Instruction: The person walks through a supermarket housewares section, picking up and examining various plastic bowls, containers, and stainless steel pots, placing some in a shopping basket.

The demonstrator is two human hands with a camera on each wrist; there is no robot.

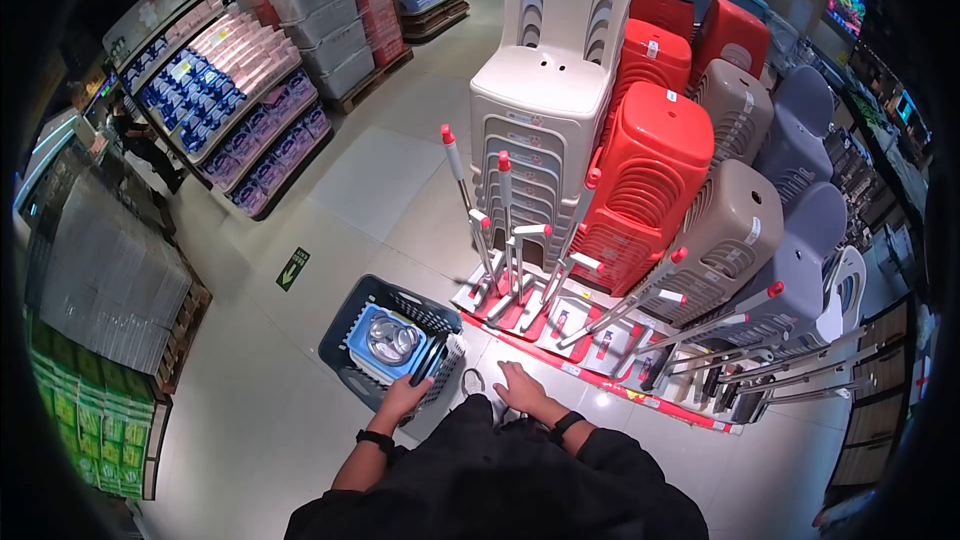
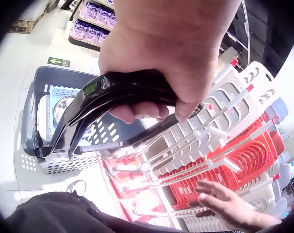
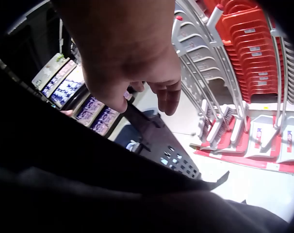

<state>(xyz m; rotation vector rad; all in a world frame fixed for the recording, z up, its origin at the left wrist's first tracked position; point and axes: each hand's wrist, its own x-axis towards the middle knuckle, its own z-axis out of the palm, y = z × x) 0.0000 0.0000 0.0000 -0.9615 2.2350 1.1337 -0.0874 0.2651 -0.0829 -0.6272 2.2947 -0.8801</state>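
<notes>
We noted left hand (image 1: 405, 397) clenched round black handle (image 2: 132, 87) of dark basket (image 1: 430, 313), blue container (image 1: 357, 342) inside. We found right hand (image 1: 523, 388) released, fingers loose, near long-handled dustpans (image 1: 563, 324).

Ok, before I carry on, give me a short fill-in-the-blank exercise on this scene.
A black handle of the basket is gripped by the ____ hand.
The other hand holds ____.
The floor sign is ____ with an arrow.
The front stools between the cream chairs and taupe stools are ____.

left; nothing; green; red
</notes>
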